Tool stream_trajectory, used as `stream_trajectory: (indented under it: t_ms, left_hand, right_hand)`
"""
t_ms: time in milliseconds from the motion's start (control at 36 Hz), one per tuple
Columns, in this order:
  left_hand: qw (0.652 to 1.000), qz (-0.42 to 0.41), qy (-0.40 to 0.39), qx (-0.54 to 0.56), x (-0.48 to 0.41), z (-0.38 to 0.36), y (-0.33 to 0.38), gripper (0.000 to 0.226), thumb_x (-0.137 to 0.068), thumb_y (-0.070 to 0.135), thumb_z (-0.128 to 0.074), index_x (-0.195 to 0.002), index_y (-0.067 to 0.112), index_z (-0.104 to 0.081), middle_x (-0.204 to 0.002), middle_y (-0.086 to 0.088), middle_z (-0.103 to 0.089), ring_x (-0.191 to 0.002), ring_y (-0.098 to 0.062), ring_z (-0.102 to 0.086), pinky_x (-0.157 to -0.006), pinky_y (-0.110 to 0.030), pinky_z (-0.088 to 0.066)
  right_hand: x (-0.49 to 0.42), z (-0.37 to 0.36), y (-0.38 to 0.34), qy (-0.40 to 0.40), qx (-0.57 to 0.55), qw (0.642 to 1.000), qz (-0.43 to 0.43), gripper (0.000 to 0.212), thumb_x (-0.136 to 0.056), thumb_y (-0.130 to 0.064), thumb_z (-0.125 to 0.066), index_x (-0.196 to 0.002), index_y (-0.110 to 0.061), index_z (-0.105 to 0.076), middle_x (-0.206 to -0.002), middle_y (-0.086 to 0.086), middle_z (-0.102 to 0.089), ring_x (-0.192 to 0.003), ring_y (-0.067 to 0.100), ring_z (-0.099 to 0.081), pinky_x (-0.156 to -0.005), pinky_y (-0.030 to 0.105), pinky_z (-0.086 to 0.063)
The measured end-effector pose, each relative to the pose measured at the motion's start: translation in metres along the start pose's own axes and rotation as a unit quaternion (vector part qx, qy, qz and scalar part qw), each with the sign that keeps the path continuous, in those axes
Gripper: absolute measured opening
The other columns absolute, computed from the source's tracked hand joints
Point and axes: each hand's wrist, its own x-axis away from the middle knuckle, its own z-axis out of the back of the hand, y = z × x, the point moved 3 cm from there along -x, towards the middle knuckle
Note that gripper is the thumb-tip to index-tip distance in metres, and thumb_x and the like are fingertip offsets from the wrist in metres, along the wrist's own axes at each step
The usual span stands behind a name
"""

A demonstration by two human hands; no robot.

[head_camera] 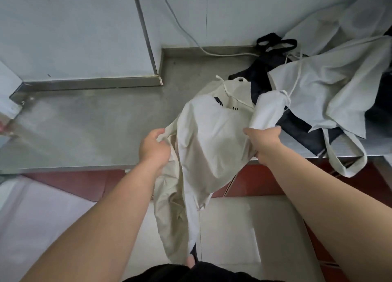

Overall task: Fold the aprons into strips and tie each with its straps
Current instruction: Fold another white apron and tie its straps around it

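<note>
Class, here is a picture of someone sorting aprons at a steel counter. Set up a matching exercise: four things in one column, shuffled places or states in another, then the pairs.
1 cream apron
2 dark apron
3 white cable
4 grey strap loop

A runs down the wall onto the counter
B gripped by left hand and right hand
C hangs over the counter's front edge
D lies under pale grey cloth

Pairs: 1-B, 2-D, 3-A, 4-C
</note>
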Motion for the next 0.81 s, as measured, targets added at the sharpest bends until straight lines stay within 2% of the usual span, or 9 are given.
stream_trajectory:
  t_ms: [83, 139, 194, 306, 444, 556, 639, 750, 806]
  left_hand:
    - [1.0, -0.01, -0.013, 0.025, -0.005, 0.001, 0.007, 0.049, -0.085, -0.008, -0.043, -0.12, 0.023, -0.059, -0.125, 0.002, -0.058, -0.104, -0.014, -0.059, -0.089, -0.032, -0.05]
    - [0.999, -0.031, 0.016, 0.034, -0.005, 0.005, 0.013, 0.054, -0.081, -0.012, -0.037, -0.116, 0.021, -0.061, -0.114, 0.003, -0.06, -0.099, -0.01, -0.059, -0.082, -0.025, -0.046]
    - [0.995, -0.058, 0.073, 0.043, -0.009, 0.014, 0.021, 0.055, -0.078, -0.012, -0.036, -0.112, 0.021, -0.063, -0.105, 0.002, -0.061, -0.095, -0.009, -0.058, -0.081, -0.024, -0.046]
    - [0.983, -0.105, 0.145, 0.027, -0.025, 0.026, 0.035, 0.052, -0.076, -0.011, -0.038, -0.108, 0.02, -0.065, -0.105, -0.001, -0.065, -0.101, -0.013, -0.061, -0.095, -0.031, -0.048]
    - [0.985, -0.136, 0.088, -0.054, -0.043, 0.022, 0.043, 0.05, -0.079, -0.012, -0.04, -0.114, 0.013, -0.064, -0.115, -0.007, -0.064, -0.11, -0.016, -0.059, -0.089, -0.022, -0.042]
    - [0.989, -0.096, 0.043, -0.1, -0.065, 0.015, 0.03, 0.044, -0.082, -0.006, -0.049, -0.118, 0.014, -0.062, -0.119, -0.008, -0.063, -0.113, -0.017, -0.058, -0.086, -0.02, -0.04]
    - [0.98, -0.059, 0.018, -0.189, -0.082, 0.013, 0.016, 0.045, -0.08, 0.005, -0.057, -0.124, 0.016, -0.059, -0.126, -0.01, -0.058, -0.115, -0.026, -0.055, -0.093, -0.029, -0.043]
    - [0.925, 0.017, -0.002, -0.38, -0.091, 0.013, 0.013, 0.052, -0.079, 0.013, -0.056, -0.127, 0.033, -0.052, -0.145, -0.001, -0.031, -0.134, -0.027, -0.024, -0.107, -0.044, -0.025]
    - [0.908, -0.002, 0.002, -0.418, -0.093, 0.009, 0.02, 0.051, -0.079, 0.01, -0.055, -0.124, 0.033, -0.05, -0.151, 0.001, -0.02, -0.139, -0.025, -0.008, -0.111, -0.051, -0.012]
  right_hand:
    - [0.005, -0.002, -0.009, -0.006, 0.079, 0.997, 0.009, 0.102, -0.08, -0.025, -0.071, -0.149, -0.023, 0.004, -0.147, 0.011, -0.026, -0.121, 0.037, -0.044, -0.091, 0.046, -0.047]
    - [0.007, -0.003, -0.013, -0.005, 0.154, 0.988, 0.025, 0.098, -0.08, -0.026, -0.07, -0.15, -0.025, 0.0, -0.152, 0.011, -0.013, -0.124, 0.037, -0.041, -0.082, 0.039, -0.044]
    - [0.004, -0.008, -0.017, -0.026, 0.221, 0.973, 0.057, 0.094, -0.081, -0.028, -0.069, -0.151, -0.027, -0.006, -0.155, 0.009, 0.0, -0.132, 0.036, -0.033, -0.093, 0.039, -0.042]
    - [-0.002, -0.022, -0.02, -0.091, 0.311, 0.942, 0.091, 0.087, -0.081, -0.034, -0.068, -0.15, -0.022, -0.017, -0.152, 0.01, -0.021, -0.131, 0.034, -0.037, -0.103, 0.04, -0.04]
    - [-0.002, -0.041, -0.023, -0.156, 0.314, 0.931, 0.101, 0.083, -0.086, -0.039, -0.064, -0.151, -0.023, -0.015, -0.149, 0.008, -0.03, -0.126, 0.029, -0.043, -0.083, 0.032, -0.041]
    - [-0.003, -0.062, -0.026, -0.186, 0.274, 0.937, 0.11, 0.085, -0.085, -0.048, -0.062, -0.151, -0.027, -0.012, -0.153, 0.003, -0.024, -0.134, 0.025, -0.037, -0.093, 0.033, -0.038]
    - [-0.006, -0.08, -0.027, -0.192, 0.289, 0.93, 0.12, 0.085, -0.086, -0.048, -0.06, -0.151, -0.027, -0.01, -0.155, 0.002, -0.018, -0.136, 0.025, -0.033, -0.102, 0.035, -0.037]
    - [-0.014, -0.094, -0.03, -0.177, 0.311, 0.926, 0.118, 0.081, -0.089, -0.046, -0.057, -0.151, -0.027, -0.01, -0.154, 0.003, -0.017, -0.133, 0.025, -0.037, -0.098, 0.033, -0.038]
    - [-0.019, -0.094, -0.033, -0.167, 0.318, 0.926, 0.114, 0.079, -0.09, -0.045, -0.055, -0.151, -0.026, -0.009, -0.154, 0.003, -0.017, -0.13, 0.026, -0.039, -0.092, 0.03, -0.038]
